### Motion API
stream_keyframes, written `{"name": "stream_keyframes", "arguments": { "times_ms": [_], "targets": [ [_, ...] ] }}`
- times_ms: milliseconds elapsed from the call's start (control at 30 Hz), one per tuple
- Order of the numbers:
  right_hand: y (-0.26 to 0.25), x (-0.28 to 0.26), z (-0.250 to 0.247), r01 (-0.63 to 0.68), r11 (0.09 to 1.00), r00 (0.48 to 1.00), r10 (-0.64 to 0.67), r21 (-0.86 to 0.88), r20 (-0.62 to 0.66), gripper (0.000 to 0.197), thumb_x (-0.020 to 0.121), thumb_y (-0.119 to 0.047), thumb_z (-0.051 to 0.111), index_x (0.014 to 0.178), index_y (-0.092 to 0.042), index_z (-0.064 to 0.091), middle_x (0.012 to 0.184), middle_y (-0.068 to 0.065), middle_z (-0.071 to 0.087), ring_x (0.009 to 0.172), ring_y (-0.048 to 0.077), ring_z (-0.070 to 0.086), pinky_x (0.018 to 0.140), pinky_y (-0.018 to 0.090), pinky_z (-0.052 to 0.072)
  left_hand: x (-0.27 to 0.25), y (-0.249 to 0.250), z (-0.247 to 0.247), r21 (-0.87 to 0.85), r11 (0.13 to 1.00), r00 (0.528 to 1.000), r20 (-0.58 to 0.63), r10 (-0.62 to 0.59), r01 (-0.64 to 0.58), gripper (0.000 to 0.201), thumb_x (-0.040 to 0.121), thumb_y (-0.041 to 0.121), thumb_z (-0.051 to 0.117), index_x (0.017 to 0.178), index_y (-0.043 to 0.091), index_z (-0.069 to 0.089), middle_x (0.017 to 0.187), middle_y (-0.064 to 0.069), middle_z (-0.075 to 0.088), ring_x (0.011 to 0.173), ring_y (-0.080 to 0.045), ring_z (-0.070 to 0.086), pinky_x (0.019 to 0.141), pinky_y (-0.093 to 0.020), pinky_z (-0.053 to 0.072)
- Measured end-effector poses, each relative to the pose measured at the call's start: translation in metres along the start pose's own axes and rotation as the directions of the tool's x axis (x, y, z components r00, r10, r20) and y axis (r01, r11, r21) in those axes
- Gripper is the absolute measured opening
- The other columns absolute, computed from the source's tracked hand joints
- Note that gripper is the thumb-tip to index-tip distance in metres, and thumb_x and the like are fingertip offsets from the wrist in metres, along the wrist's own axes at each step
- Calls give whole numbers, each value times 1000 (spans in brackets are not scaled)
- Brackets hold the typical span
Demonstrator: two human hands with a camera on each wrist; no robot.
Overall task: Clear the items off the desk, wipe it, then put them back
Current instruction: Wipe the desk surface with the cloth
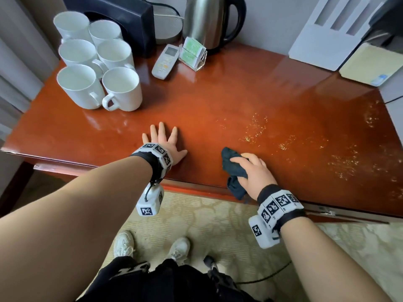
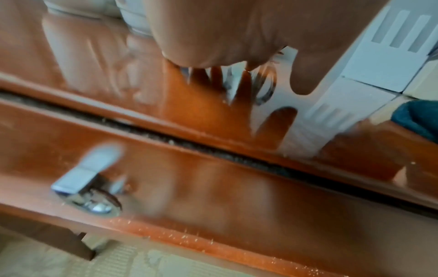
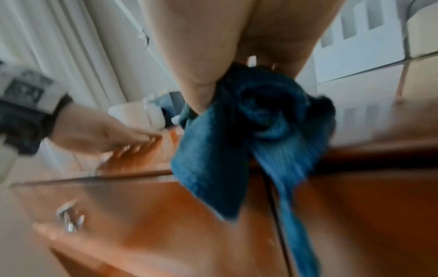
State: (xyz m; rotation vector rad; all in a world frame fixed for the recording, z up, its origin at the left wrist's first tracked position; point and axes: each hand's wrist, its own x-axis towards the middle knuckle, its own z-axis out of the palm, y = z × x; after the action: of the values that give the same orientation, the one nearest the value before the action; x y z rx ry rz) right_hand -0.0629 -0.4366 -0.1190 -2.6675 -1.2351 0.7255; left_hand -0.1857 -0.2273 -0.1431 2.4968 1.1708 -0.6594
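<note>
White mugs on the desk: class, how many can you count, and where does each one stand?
6, on the desk's back left, in pairs: rear, middle, front. None seems hidden.

Glossy wood desk (image 1: 196, 101), shiny metal kettle (image 1: 207, 20).

No legible text anywhere; only square black-and-white marker codes on the wristbands (image 1: 156, 153).

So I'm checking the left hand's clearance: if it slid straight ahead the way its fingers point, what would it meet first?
Bare desk first; beyond that, probably the remote, though the left hand might graze the nearest mug; depth is unclear.
</note>
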Motion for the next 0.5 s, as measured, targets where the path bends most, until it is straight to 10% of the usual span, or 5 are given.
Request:
{"name": "stream_keyframes", "arguments": {
  "times_ms": [167, 267, 500],
  "targets": [
    [-40, 31, -17, 163, 980, 965, -134, 113, -227, 51, 90, -6, 49, 137, -25, 43, 147, 0, 31, 134, 24, 27, 108, 31, 29, 1, 3, 4, 47, 999, 1000, 12, 3, -4, 81, 91, 62, 33, 150, 29, -11, 157, -9, -21, 145, -31, -17, 116, -50, -6],
    [-62, 49, -2, 220, 975, 970, -217, 18, -109, 52, 93, -15, 46, 142, -30, 35, 153, 0, 23, 139, 25, 21, 110, 37, 27, 2, 5, 3, 55, 998, 1000, 21, -11, 10, 80, 91, 61, 34, 150, 30, -11, 157, -8, -21, 145, -31, -17, 116, -51, -5],
    [2, 42, -1, -52, 998, 991, 46, -47, -124, 54, 90, -15, 47, 140, -30, 35, 150, 1, 26, 132, 28, 29, 105, 36, 34, 1, 5, 0, 68, 998, 998, 52, -19, 15, 81, 91, 62, 32, 149, 29, -14, 156, -8, -23, 144, -31, -18, 116, -51, -5]
  ]
}}
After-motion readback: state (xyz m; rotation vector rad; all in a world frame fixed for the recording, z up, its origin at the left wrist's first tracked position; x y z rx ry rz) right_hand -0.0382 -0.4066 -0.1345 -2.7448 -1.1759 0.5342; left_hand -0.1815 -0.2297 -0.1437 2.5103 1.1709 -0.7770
